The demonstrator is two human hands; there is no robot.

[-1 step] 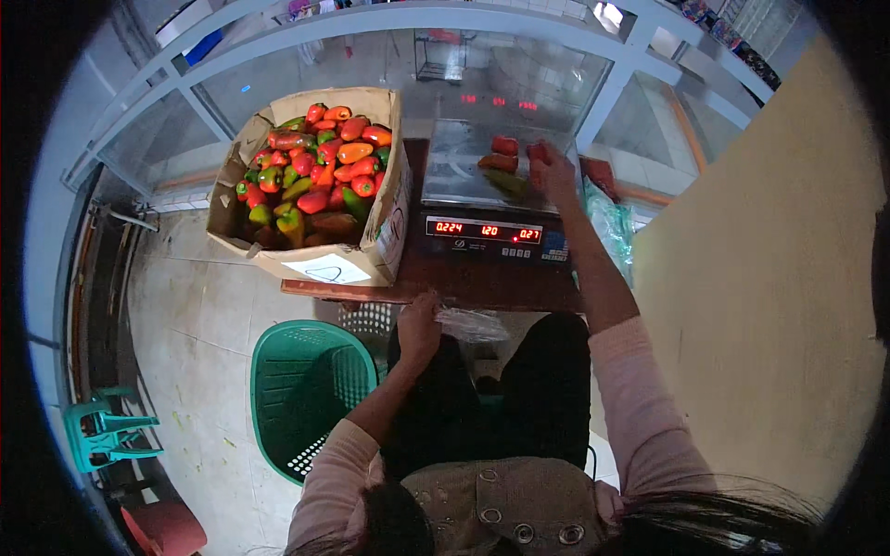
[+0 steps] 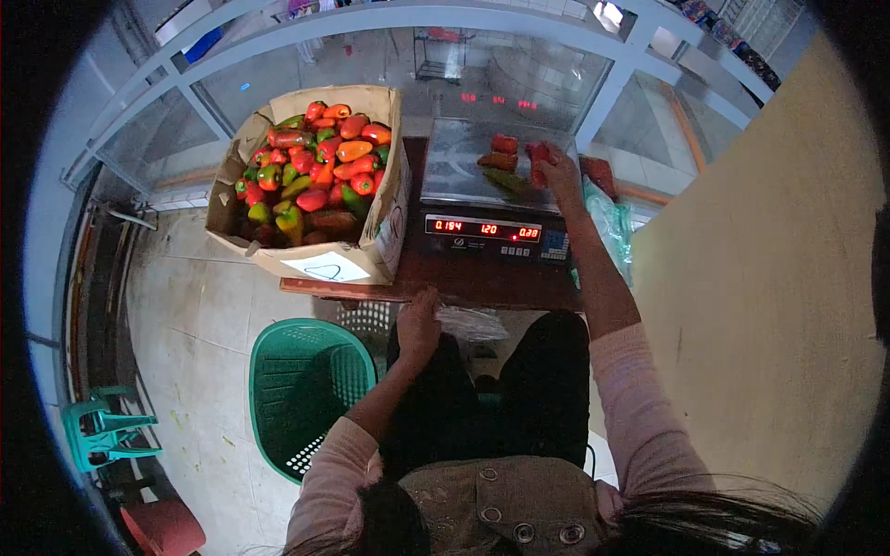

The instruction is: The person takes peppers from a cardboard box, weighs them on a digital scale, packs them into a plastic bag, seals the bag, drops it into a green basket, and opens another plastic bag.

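Note:
My right hand is over the right part of the scale's metal pan, its fingers closed round a red pepper. Beside that pepper lie another red pepper, an orange-brown one and a green one. The digital scale shows lit red figures. Below the table's front edge, above my lap, my left hand is closed on a clear plastic bag, which hangs out to the right. A cardboard box full of red, orange and green peppers stands left of the scale.
The box and scale rest on a brown table. An open green basket stands on the floor at left. Green plastic bags hang right of the scale. Glass panels with a pale frame close off the back; a tan wall is at right.
My right hand has shifted very slightly on the pan, and more of the red pepper under it shows. The figures on the scale's display have changed. My left hand stays put.

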